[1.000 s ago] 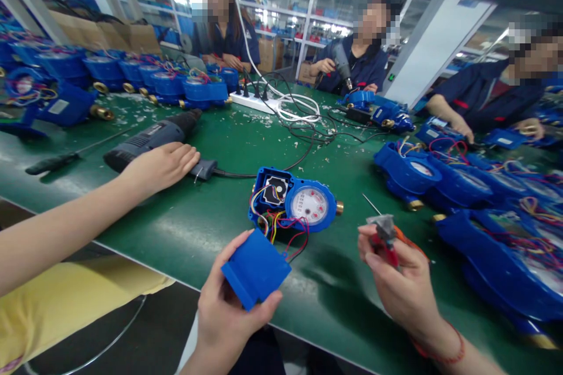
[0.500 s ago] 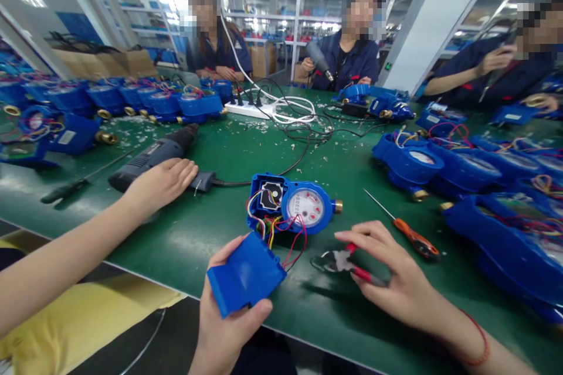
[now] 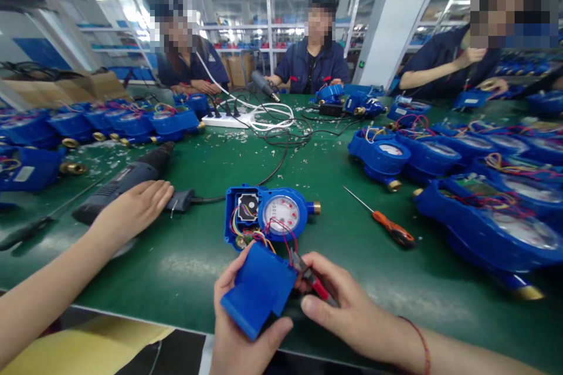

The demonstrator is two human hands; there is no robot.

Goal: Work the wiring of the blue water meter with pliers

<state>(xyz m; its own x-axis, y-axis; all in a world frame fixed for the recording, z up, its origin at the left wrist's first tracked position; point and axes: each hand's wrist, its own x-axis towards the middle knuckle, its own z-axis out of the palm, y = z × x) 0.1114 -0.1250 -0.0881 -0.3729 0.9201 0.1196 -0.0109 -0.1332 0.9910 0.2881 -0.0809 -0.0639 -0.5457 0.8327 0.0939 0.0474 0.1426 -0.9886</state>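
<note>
My left hand (image 3: 237,316) grips a blue plastic cover (image 3: 261,287), tilted in front of the water meter. Thin red wires run from the cover's right edge to the open blue water meter (image 3: 285,214), which lies on the bench with its white dial up and coloured wires in its box. My right hand (image 3: 338,304) is closed around red-handled cutting pliers (image 3: 317,286). Their jaws are at the red wires by the cover's upper right corner; whether they touch the wires I cannot tell.
A co-worker's hand (image 3: 136,205) rests on a heat gun (image 3: 125,181) at left. An orange screwdriver (image 3: 393,229) lies at right. Several blue meters (image 3: 501,222) line the right side, more the left. A white power strip (image 3: 226,121) with tangled cables lies behind. Co-workers sit opposite.
My right hand has moved left with the pliers, bringing their jaws to the wires at the cover. The view has shifted right. A co-worker opposite has lowered a heat gun.
</note>
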